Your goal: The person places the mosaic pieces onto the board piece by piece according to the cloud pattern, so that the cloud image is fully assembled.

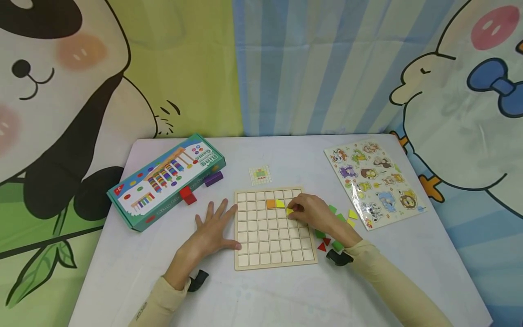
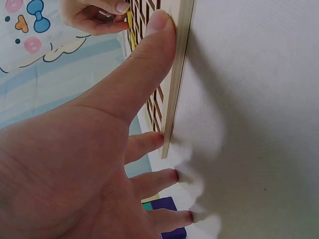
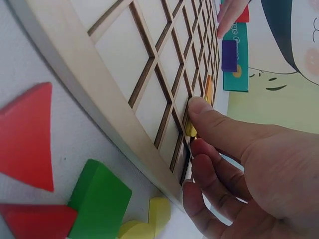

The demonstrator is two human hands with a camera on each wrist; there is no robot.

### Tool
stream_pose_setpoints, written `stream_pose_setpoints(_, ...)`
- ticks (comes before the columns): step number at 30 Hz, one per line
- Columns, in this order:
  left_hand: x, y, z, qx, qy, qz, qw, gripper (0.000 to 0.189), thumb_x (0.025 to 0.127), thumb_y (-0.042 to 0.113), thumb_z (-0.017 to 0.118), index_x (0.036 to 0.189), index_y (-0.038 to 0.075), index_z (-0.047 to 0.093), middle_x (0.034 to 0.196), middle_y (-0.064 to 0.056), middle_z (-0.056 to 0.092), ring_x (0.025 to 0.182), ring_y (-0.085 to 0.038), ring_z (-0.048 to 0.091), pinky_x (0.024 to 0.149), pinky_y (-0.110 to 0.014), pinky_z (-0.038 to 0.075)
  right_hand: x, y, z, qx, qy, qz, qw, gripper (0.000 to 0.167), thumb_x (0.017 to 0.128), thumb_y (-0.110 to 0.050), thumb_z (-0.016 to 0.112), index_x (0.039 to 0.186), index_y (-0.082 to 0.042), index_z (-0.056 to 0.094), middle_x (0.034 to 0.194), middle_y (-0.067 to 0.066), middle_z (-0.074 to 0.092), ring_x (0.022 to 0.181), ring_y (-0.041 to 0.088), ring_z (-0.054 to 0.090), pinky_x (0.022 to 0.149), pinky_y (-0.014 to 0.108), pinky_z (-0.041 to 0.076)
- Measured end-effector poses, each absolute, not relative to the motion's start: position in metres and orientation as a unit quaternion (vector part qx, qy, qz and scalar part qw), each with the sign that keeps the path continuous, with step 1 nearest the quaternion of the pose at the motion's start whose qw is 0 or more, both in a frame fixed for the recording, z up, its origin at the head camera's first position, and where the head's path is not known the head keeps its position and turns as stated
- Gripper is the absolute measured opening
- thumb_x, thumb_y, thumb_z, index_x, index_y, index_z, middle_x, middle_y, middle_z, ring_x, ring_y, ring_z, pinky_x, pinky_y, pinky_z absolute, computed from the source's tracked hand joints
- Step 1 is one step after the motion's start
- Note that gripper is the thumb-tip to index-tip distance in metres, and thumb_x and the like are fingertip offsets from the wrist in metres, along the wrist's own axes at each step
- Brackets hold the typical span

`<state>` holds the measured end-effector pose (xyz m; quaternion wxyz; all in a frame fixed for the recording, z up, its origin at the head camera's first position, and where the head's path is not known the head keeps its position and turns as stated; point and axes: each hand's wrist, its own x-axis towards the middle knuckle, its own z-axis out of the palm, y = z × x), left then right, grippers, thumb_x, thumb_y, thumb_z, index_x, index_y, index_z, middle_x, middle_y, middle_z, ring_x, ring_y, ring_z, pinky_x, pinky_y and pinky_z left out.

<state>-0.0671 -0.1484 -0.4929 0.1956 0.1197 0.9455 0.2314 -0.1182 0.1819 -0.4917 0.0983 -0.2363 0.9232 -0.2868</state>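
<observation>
A wooden grid board [image 1: 272,247] lies mid-table, with an orange square tile [image 1: 271,204] and a yellow square tile [image 1: 279,203] side by side in its upper rows. My right hand [image 1: 312,211] pinches another yellow tile [image 3: 191,128] between thumb and fingers, right at the grid beside the placed yellow one. On the board's left edge rests my left hand [image 1: 210,231], its fingers spread; the thumb [image 2: 159,22] presses the wooden rim and the other fingertips reach the rim and the tablecloth.
Green, red and yellow pieces [image 1: 337,245] lie right of the board. A small pattern card [image 1: 260,175] sits behind it. At the back left is a green game box [image 1: 167,181], with a red block [image 1: 188,195] and a purple block [image 1: 214,179] beside it. An animal sticker sheet [image 1: 373,181] lies back right.
</observation>
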Motion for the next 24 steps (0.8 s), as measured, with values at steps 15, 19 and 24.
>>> stream_pose_setpoints(15, -0.067, -0.146, -0.490, 0.124, 0.946, 0.227, 0.197, 0.117, 0.067, 0.048, 0.090, 0.161, 0.016, 0.028, 0.170, -0.021, 0.010, 0.151, -0.058, -0.002, 0.103, -0.089, 0.005, -0.121, 0.251, -0.473, -0.188, 0.952, -0.240, 0.029, 0.019, 0.093, -0.017, 0.074, 0.110, -0.007, 0.076, 0.092, -0.001, 0.069, 0.081, 0.012, 0.062, 0.070, 0.031, 0.052)
stream_pose_setpoints(19, -0.068, -0.147, -0.491, 0.125, 0.946, 0.223, 0.200, 0.117, 0.069, 0.048, 0.090, 0.162, 0.016, 0.026, 0.170, -0.021, 0.008, 0.151, -0.058, -0.003, 0.103, -0.089, 0.004, -0.115, 0.279, -0.472, -0.154, 0.961, -0.231, 0.019, 0.019, 0.093, -0.013, 0.074, 0.110, -0.006, 0.076, 0.093, 0.003, 0.070, 0.082, 0.016, 0.062, 0.071, 0.033, 0.051)
stream_pose_setpoints(24, -0.068, -0.147, -0.492, 0.125, 0.945, 0.228, 0.201, 0.118, 0.068, 0.047, 0.090, 0.162, 0.016, 0.026, 0.170, -0.021, 0.007, 0.151, -0.059, -0.004, 0.103, -0.089, 0.003, -0.103, 0.307, -0.473, -0.114, 0.968, -0.220, 0.024, 0.019, 0.094, -0.010, 0.072, 0.111, -0.004, 0.076, 0.095, 0.006, 0.068, 0.084, 0.020, 0.061, 0.071, 0.035, 0.050)
